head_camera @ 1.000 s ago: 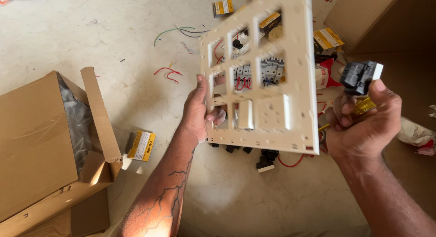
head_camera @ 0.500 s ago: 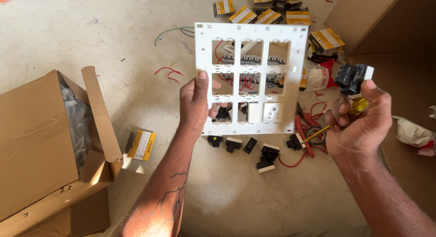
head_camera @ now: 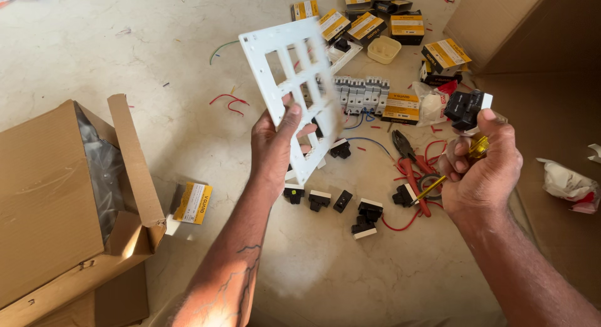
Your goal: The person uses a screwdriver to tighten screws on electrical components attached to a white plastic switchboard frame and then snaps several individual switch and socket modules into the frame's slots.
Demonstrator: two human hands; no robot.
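1. Plate [head_camera: 294, 92], white with cutouts, gripped at its lower edge by left hand [head_camera: 273, 142], tilted above black switches [head_camera: 319, 200].
2. Right hand [head_camera: 481, 170] right of plate, fingers closed around black switch module [head_camera: 464, 109] and yellow-handled screwdriver [head_camera: 460, 166].
3. Pliers [head_camera: 410, 167] and breakers [head_camera: 362, 94] lie past plate.
4. Plate has turned edgewise since earlier.

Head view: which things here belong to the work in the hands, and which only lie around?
In hand: white switch plate in left hand; black switch module and screwdriver in right hand.

Lying about: cardboard box, pliers, cream cup.
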